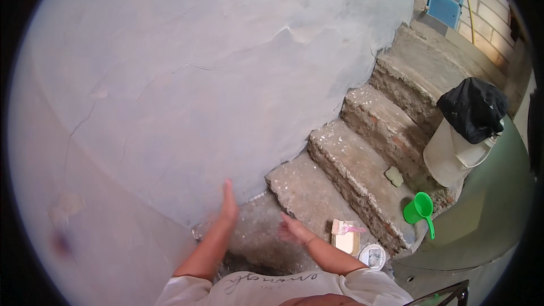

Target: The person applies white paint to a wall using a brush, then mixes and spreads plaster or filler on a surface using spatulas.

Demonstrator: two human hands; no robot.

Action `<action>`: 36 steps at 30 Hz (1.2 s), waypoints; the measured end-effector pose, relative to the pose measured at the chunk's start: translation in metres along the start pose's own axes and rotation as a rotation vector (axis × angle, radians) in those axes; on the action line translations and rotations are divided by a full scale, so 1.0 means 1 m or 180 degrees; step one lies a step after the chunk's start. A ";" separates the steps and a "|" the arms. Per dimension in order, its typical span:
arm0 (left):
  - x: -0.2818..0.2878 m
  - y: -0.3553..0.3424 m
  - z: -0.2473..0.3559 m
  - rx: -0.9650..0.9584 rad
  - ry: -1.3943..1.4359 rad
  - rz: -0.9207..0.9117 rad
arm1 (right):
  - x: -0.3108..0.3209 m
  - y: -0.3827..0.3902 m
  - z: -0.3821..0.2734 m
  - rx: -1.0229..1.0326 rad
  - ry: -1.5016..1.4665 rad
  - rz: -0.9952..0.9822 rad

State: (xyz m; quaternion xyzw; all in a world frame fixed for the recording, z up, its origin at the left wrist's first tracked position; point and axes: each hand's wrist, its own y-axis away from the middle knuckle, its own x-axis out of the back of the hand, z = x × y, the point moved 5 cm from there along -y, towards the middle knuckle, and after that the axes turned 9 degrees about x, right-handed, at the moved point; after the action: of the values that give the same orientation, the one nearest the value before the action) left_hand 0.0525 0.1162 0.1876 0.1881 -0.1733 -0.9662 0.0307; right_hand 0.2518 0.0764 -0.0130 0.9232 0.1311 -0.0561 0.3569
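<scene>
My left hand (228,208) is raised in front of the pale, cracked wall (187,113), seen edge-on with its fingers stretched out and nothing in it. Over the lowest concrete steps my right hand (293,229) is held out, somewhat blurred, its fingers apart and also without any object. To the right of that hand, a small rectangular container (345,245) of whitish paint stands on a step. Across its top lies a paintbrush (343,228) with a pink handle. Beside it is a round white lid or tub (372,257), partly hidden at its lower edge.
Rough concrete stairs (362,175) climb to the upper right along the wall. On them are a pale green sponge-like piece (394,176), a green dipper (419,208) and a white bucket (450,156) topped with a black plastic bag (475,107). A curved grey-green surface (481,221) borders the right side.
</scene>
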 end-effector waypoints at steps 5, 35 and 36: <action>-0.003 0.015 -0.139 -0.1276 -0.4062 0.0025 | -0.080 0.059 -0.099 0.1024 -0.2046 -0.1244; -0.093 -0.025 -0.073 0.2202 0.0868 -0.1557 | 0.058 0.070 -0.146 0.0770 0.3863 0.1420; -0.073 -0.031 -0.090 0.1996 0.0707 -0.1465 | 0.063 0.063 -0.121 0.0390 0.3914 0.1657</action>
State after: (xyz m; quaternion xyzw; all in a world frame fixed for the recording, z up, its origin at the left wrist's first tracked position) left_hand 0.1540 0.1252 0.1240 0.3256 -0.4086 -0.8219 -0.2268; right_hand 0.3314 0.1254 0.1045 0.8072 0.0802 0.5607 0.1661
